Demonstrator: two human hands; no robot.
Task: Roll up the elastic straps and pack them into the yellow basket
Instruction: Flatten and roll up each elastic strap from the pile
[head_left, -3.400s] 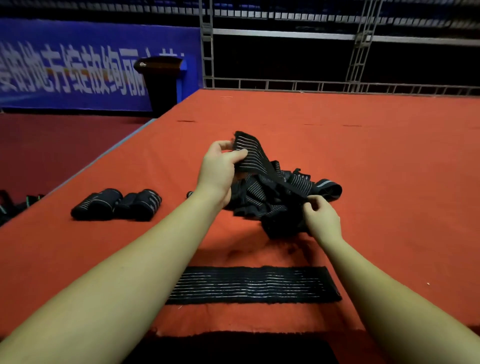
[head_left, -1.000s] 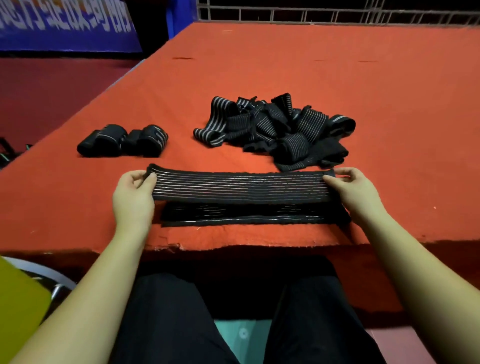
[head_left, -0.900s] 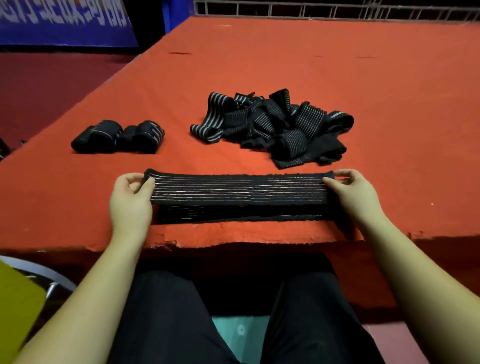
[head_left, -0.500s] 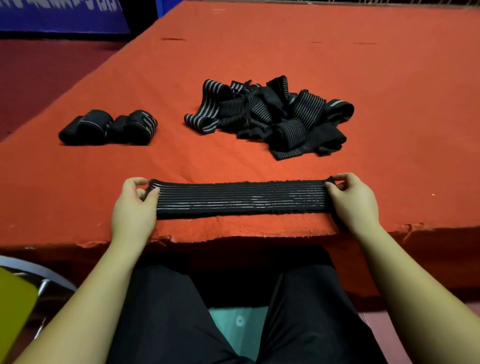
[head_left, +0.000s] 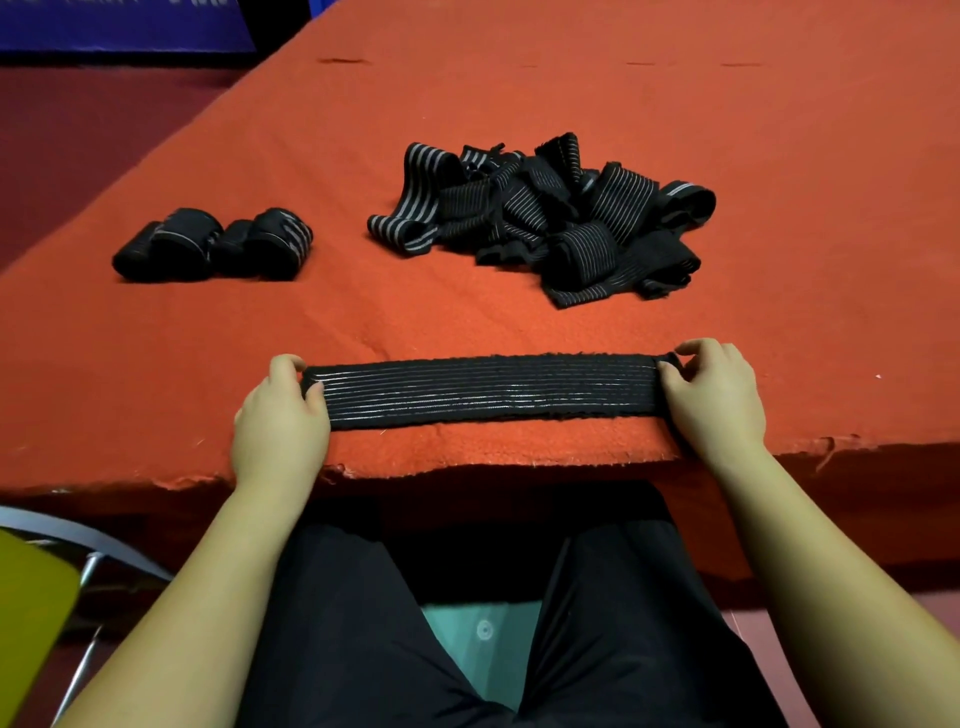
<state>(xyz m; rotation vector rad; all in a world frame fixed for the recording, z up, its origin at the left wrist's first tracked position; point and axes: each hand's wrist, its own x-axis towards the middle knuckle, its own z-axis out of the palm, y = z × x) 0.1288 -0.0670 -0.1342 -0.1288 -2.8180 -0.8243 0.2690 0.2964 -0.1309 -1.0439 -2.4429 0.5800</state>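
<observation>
You have the flat black elastic strap with thin silver lines (head_left: 485, 391) laid out on the red felt table cover (head_left: 779, 156), just inside the near edge, its long axis running straight across from left to right in front of you. Your left hand (head_left: 280, 423) pinches the left end between thumb and curled fingers; your right hand (head_left: 714, 397) pinches the right end the same way, so each hand sits at one tip and neither is nearer. Rolling will likely have to travel along that axis, from one end toward the other. The tangled heap of black striped straps (head_left: 545, 218) lies beyond, with the finished black rolls (head_left: 213, 244) far left.
</observation>
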